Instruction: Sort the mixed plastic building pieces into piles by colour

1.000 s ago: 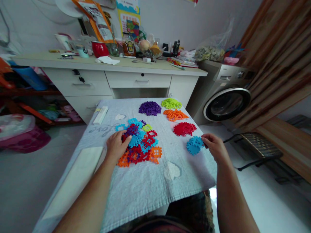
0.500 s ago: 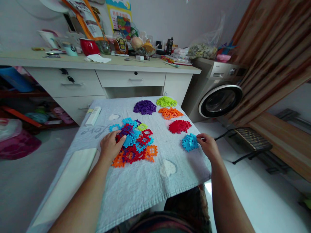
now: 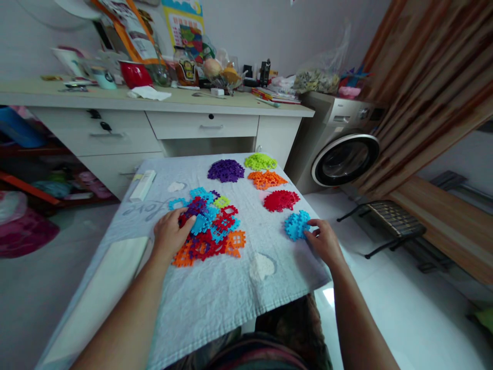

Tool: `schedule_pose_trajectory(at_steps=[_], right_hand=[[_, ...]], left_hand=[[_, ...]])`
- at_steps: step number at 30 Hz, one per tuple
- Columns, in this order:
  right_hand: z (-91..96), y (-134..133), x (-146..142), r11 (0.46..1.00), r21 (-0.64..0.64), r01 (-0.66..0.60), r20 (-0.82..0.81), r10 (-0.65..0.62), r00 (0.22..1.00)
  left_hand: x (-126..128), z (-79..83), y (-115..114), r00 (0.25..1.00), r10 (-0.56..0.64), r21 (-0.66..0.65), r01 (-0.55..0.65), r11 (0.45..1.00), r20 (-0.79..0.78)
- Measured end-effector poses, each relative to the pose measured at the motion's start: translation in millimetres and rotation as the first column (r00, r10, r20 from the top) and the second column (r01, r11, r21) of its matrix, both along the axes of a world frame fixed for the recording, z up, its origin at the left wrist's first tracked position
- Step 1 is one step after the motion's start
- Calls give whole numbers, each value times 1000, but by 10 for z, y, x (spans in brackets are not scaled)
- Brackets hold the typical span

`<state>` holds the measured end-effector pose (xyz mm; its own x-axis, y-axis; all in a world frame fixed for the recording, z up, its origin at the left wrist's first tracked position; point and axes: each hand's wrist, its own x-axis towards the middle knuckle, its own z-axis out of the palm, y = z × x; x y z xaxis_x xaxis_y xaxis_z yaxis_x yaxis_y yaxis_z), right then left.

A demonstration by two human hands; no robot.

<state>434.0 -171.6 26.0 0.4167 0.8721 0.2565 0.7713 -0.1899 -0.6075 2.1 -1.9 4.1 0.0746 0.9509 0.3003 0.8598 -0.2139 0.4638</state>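
A mixed pile of flat, notched plastic building pieces (image 3: 208,226) in blue, red, purple, orange and green lies on a cloth-covered table (image 3: 196,298). At its left edge is my left hand (image 3: 171,231), its thumb and fingers closed round a red building piece (image 3: 183,219) still among the others. My right hand (image 3: 323,240) is at the right side of a blue pile (image 3: 296,225). Its fingertips touch the blue pieces, with thumb and forefinger apart. Behind the blue pile lie a red pile (image 3: 281,200), an orange pile (image 3: 266,179), a green pile (image 3: 261,161) and a purple pile (image 3: 226,170).
A small white box (image 3: 143,185) lies near the table's left edge. Beyond the table stands a white desk (image 3: 208,121) with a red pot (image 3: 134,75), jars and books on it. A washing machine (image 3: 342,149) and a low stool (image 3: 389,221) are to the right.
The whole view has shifted slightly. My right hand has moved a little down against the blue pile, and its thumb and forefinger have parted. My left hand stays at the mixed pile.
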Motion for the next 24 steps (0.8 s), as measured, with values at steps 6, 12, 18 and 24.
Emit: schedule_pose_trajectory(at_steps=[6,12,18,24], right_hand=[[-26,-39,7,999,14,47,0,-47,999],[12,-75,-21,999,16,33,-2,-33,999],[41,-103,-94,1000,-6,-18,32,18,999],[-11,-74,-108,1000,-20,-17,61,18,998]], left_hand=[[-10,-32,8,1000,-1,17,1,1000,10],[-8,-25,5,1000,-3,12,3,1000,21],[-5,-24,0,1000,-6,10,6,1000,23],[-4,-35,3,999,-12,21,11,1000,32]])
